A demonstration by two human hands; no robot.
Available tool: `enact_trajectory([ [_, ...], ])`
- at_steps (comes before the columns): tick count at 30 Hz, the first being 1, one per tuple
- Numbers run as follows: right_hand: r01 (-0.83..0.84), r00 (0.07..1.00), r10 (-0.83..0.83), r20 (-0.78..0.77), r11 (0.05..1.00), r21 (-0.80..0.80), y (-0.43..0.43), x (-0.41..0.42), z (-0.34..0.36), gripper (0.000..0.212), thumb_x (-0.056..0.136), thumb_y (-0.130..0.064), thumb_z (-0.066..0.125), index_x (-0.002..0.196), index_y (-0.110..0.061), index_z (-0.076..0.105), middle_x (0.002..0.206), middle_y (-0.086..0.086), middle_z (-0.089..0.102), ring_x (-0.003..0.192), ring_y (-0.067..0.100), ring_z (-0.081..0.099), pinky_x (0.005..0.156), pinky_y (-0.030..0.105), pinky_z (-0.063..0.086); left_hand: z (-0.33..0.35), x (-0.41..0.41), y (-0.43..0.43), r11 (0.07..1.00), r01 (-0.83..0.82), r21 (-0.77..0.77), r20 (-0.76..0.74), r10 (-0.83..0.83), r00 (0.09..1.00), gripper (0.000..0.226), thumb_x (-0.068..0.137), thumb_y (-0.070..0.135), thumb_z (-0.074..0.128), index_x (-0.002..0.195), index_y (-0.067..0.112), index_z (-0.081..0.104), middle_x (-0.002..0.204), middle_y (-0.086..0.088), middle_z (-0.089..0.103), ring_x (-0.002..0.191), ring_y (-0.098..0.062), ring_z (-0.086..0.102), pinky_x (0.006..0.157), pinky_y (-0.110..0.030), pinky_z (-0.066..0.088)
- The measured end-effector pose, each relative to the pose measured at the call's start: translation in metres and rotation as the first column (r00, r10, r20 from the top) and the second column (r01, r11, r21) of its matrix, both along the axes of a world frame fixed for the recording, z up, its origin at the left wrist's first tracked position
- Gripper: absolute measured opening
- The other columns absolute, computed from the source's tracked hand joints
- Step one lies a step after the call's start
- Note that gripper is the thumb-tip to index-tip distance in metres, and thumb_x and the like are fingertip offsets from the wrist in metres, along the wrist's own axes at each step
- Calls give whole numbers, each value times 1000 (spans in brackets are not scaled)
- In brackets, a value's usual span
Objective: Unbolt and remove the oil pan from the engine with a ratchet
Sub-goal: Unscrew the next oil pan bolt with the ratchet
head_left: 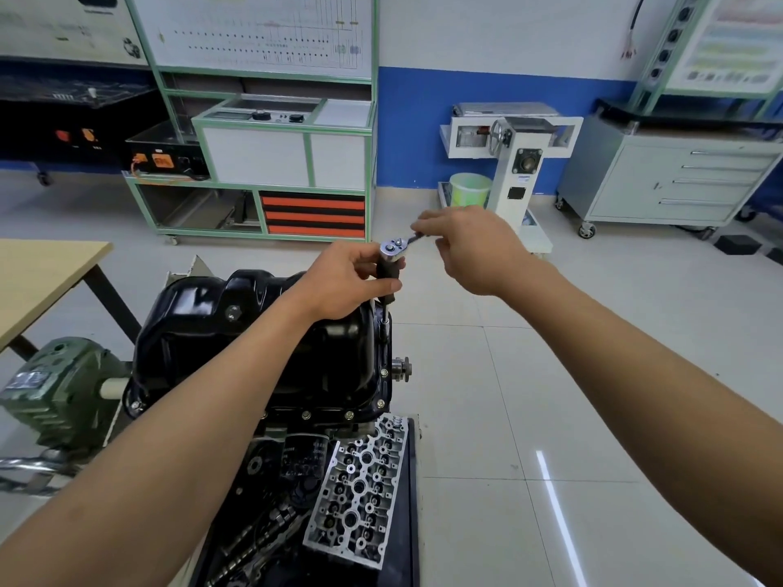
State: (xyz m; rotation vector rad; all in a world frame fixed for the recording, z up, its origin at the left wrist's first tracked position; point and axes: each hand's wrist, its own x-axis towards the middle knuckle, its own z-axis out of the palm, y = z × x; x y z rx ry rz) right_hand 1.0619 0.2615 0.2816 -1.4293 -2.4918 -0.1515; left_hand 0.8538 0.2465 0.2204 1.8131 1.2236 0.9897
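Note:
The glossy black oil pan (pixel 237 324) sits on top of the upturned engine (pixel 296 455), with bolts along its near and right flange. A silver ratchet (pixel 393 248) stands over the pan's right edge on a black extension (pixel 386 286) that reaches down to a flange bolt. My left hand (pixel 343 281) grips the extension just under the ratchet head. My right hand (pixel 474 247) holds the ratchet's handle, which is mostly hidden inside the fingers.
A bare cylinder head (pixel 360 489) lies on the stand at the front right of the engine. A green gearbox (pixel 55 391) sits at the left, with a wooden table (pixel 38 273) behind it. Trainer benches, a white stand and a grey drawer cabinet line the far wall.

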Motion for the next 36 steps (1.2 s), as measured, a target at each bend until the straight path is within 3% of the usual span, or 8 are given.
enact_trajectory([
  [4, -103, 993, 92, -74, 982, -159, 6, -3, -19, 79, 88, 12, 42, 157, -23, 25, 166, -8, 13, 148, 22, 22, 111, 44, 37, 4, -5, -1, 1000, 5, 12, 34, -6, 999, 30, 88, -5, 75, 117, 3, 71, 107, -8, 77, 90, -13, 74, 83, -17, 54],
  [7, -94, 993, 86, -83, 991, -97, 4, -2, -22, 68, 93, 2, 46, 155, -21, 28, 163, -3, 22, 145, 25, 25, 111, 43, 37, 1, -2, -1, 999, -42, 9, 59, 41, 997, 23, 83, -2, 79, 105, 0, 72, 95, -4, 77, 85, -13, 74, 84, -22, 55],
  [11, 66, 998, -67, 5, 996, 66, -12, -1, -6, 29, 96, -26, 53, 122, -21, 66, 115, 5, 65, 108, 30, 57, 82, 39, 51, -5, 5, 2, 992, -121, 27, 75, 119, 990, 25, 77, 8, 88, 97, 11, 74, 94, -8, 78, 84, -17, 74, 83, -29, 58],
  [15, 162, 986, -160, 41, 985, -66, -38, -9, 14, 28, 90, -44, 60, 83, -21, 73, 69, 1, 60, 65, 21, 59, 58, 30, 48, -4, 13, -1, 982, -181, 50, 54, 178, 983, 36, 70, 26, 93, 99, 17, 75, 94, 1, 78, 89, -25, 74, 91, -49, 58],
  [24, 40, 998, -51, -23, 941, -335, -62, -20, 20, 38, 87, -41, 65, 57, -18, 64, 49, -2, 53, 47, 12, 48, 47, 26, 38, -5, 12, -3, 980, -168, 102, 51, 164, 985, 44, 57, 51, 81, 90, 23, 74, 84, 3, 76, 73, -22, 71, 83, -56, 56],
  [29, 148, 978, -117, 173, 973, -178, -44, -9, 25, 12, 92, -22, 61, 97, -20, 73, 77, 2, 61, 73, 24, 61, 65, 34, 53, -4, 3, -3, 998, -49, 42, 14, 49, 999, 22, 76, 22, 89, 93, 29, 77, 85, 4, 77, 83, -21, 74, 90, -52, 58],
  [32, 152, 972, -151, 180, 988, 7, -26, -9, 16, 42, 87, -2, 52, 117, -28, 67, 93, 5, 59, 89, 32, 57, 67, 37, 48, -3, 0, -1, 1000, 12, 9, 25, -12, 1000, 29, 83, 3, 82, 103, 24, 75, 96, 6, 78, 88, -5, 73, 87, -34, 60],
  [36, 23, 999, -16, 45, 987, -160, -8, -10, 1, 81, 82, 12, 47, 152, -28, 35, 163, -2, 24, 142, 27, 34, 106, 44, 42, 3, -4, -2, 998, 61, 3, 40, -62, 997, 36, 87, -8, 73, 119, 7, 68, 106, -10, 74, 89, -6, 73, 80, -19, 56],
])
